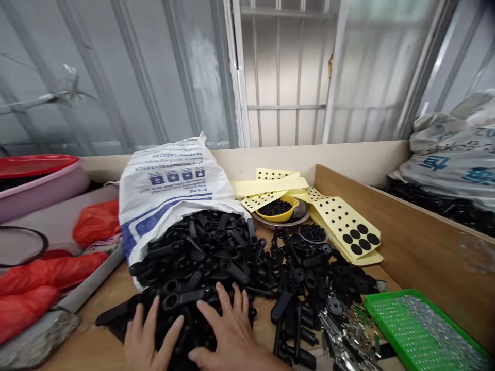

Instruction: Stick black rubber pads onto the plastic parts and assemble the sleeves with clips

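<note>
Black plastic crank-like parts (204,245) spill in a heap from the mouth of a white woven sack (174,170) lying on its side. At the near edge of the heap rests my left hand (149,337), fingers spread over the parts. My right hand (228,327) lies beside it, its fingers also apart and touching the black parts. Neither hand is closed round a piece. To the right of my right hand lie more black handles (296,330) and a pile of shiny metal strips (346,337).
A green tray (410,324) of small metal pieces stands at the right, before a wooden divider (386,216). Behind the heap are a yellow bowl (276,216) of small black parts and yellow sticker sheets (340,219). Red bags (50,273) and a pink basin (46,185) are left.
</note>
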`<state>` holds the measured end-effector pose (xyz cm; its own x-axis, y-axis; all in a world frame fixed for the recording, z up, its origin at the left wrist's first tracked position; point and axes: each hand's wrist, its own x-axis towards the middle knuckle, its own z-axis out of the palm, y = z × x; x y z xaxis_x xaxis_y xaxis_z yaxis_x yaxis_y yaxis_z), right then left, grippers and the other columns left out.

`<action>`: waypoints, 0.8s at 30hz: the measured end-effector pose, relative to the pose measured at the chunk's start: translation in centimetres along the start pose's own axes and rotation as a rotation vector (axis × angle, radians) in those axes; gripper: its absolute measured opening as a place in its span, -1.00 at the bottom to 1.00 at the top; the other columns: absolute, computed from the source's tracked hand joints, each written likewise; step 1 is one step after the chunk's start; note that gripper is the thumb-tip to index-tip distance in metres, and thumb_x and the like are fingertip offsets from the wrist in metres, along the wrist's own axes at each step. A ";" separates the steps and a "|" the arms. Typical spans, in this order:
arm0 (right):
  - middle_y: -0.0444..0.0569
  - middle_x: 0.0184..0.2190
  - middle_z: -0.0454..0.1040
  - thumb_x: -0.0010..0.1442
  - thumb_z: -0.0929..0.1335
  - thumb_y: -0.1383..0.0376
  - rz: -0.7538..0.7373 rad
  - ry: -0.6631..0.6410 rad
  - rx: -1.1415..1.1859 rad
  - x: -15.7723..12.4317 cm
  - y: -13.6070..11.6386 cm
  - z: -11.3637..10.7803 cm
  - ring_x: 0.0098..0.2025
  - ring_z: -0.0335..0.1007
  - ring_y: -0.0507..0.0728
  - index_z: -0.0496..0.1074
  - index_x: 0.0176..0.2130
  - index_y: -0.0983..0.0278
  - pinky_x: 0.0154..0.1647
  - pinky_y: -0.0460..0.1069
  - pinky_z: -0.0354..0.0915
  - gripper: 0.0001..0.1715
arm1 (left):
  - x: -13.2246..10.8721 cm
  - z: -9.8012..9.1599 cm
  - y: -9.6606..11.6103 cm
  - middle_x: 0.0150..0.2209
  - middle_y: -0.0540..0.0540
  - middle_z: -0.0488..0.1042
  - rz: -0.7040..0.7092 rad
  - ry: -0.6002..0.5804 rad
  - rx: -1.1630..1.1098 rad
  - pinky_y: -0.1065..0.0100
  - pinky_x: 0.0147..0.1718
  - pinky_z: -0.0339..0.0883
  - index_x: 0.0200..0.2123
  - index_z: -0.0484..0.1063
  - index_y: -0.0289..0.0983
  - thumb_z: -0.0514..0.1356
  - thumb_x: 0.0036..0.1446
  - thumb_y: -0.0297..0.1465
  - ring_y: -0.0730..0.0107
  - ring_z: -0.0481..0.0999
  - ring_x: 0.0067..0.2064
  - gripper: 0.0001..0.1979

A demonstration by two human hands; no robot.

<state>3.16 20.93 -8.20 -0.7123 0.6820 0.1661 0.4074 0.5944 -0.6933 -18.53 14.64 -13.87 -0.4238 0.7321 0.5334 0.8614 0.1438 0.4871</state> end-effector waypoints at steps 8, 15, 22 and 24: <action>0.04 0.32 -0.20 -0.06 0.41 -0.03 0.032 0.035 -0.074 2.4 -0.6 3.1 0.28 -0.40 0.61 -0.03 0.24 -0.07 0.16 0.47 -0.25 -0.03 | 1.9 -0.3 1.0 0.12 -0.22 0.31 -0.119 0.099 -0.045 -0.05 0.24 -0.22 0.07 0.26 -0.27 -0.05 0.09 -0.07 0.09 0.13 0.23 -0.43; 0.10 0.29 -0.11 -0.07 0.42 0.12 0.041 0.072 -0.201 3.2 -1.3 3.4 0.25 -0.24 0.63 0.00 0.25 0.03 0.14 0.44 -0.13 -0.03 | 2.5 -0.6 1.6 0.14 -0.18 0.30 -0.124 0.115 -0.019 -0.01 0.24 -0.20 0.08 0.26 -0.25 -0.04 0.14 -0.10 0.17 0.14 0.23 -0.48; 0.11 0.28 -0.09 -0.01 0.39 0.09 0.020 0.111 -0.257 3.3 -0.6 4.1 0.24 -0.17 0.61 0.03 0.25 0.05 0.13 0.41 -0.09 -0.10 | 2.6 -0.4 1.7 0.12 -0.16 0.33 -0.139 0.098 0.042 0.05 0.24 -0.15 0.09 0.27 -0.26 -0.03 0.17 -0.12 0.20 0.18 0.21 -0.50; 0.12 0.28 -0.08 0.01 0.38 0.07 0.036 0.117 -0.274 3.7 -1.0 3.9 0.23 -0.16 0.60 0.03 0.25 0.06 0.14 0.41 -0.11 -0.12 | 3.1 -0.2 1.6 0.12 -0.18 0.34 -0.141 0.099 0.044 0.06 0.24 -0.16 0.09 0.27 -0.28 -0.04 0.17 -0.12 0.19 0.20 0.20 -0.48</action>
<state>-2.12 21.23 -9.61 -0.6304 0.7396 0.2358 0.5813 0.6511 -0.4880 -18.52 17.04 -11.28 -0.5645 0.6339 0.5286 0.8022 0.2704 0.5324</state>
